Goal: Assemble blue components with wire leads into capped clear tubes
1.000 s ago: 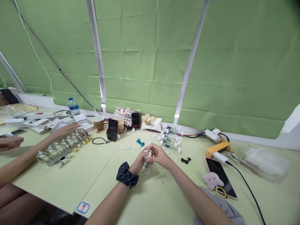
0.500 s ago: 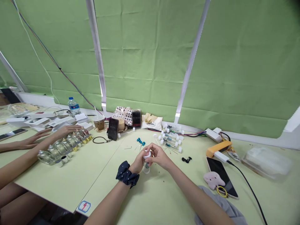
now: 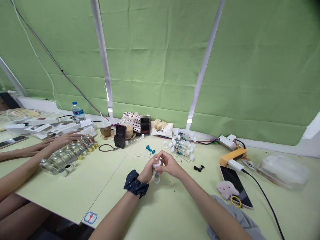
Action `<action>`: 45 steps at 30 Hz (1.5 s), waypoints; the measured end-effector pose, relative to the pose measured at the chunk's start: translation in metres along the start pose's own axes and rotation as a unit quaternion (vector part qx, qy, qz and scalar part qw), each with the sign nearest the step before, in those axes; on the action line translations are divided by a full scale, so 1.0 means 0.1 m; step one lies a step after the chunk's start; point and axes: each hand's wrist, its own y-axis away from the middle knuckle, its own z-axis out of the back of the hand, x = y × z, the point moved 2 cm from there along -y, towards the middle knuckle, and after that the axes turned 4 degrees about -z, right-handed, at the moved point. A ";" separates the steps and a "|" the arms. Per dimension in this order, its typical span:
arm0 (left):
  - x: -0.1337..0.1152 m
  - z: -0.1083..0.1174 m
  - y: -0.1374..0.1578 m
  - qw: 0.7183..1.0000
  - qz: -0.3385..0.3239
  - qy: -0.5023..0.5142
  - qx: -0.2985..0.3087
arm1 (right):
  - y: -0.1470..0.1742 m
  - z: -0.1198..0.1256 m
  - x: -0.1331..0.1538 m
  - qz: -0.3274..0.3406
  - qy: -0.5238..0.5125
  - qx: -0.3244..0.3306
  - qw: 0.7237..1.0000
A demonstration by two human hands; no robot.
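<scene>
Both my hands are closed around a clear tube with white caps (image 3: 156, 180), which stands upright on the table. My left hand (image 3: 148, 170) wears a dark dotted scrunchie at the wrist and grips the tube's upper end from the left. From the right, the fingers of my right hand (image 3: 169, 165) pinch near the white top cap (image 3: 156, 163). Fingers hide most of the tube's middle. Just beyond lie small blue parts (image 3: 150, 149) and thin bent metal pins (image 3: 147, 155). Several similar capped tubes (image 3: 182, 146) lie behind my right hand.
At left, a co-worker's hands (image 3: 62, 139) rest by a row of glass bottles (image 3: 67, 155) and white boxes (image 3: 50, 127). Phones (image 3: 120, 136), drink cups (image 3: 105, 128) and a pouch (image 3: 162, 129) stand at the back. On the right are black pieces (image 3: 199, 168), an orange power block (image 3: 233, 156), and a plastic container (image 3: 283, 170).
My hands stay on the capped tube with only slight finger movement. The co-worker's hand has shifted a little left over the bottles and boxes.
</scene>
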 end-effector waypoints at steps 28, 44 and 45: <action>0.16 0.34 -0.11 0.931 -0.129 -0.282 -0.193 | 0.25 1.71 -0.39 0.007 -0.072 -0.562 0.824; 0.26 0.41 -0.15 0.923 -0.112 -0.290 -0.226 | 0.30 1.95 -0.68 0.045 -0.153 -0.587 0.794; 0.27 0.42 -0.15 0.923 -0.110 -0.288 -0.230 | 0.30 1.95 -0.68 0.042 -0.159 -0.581 0.797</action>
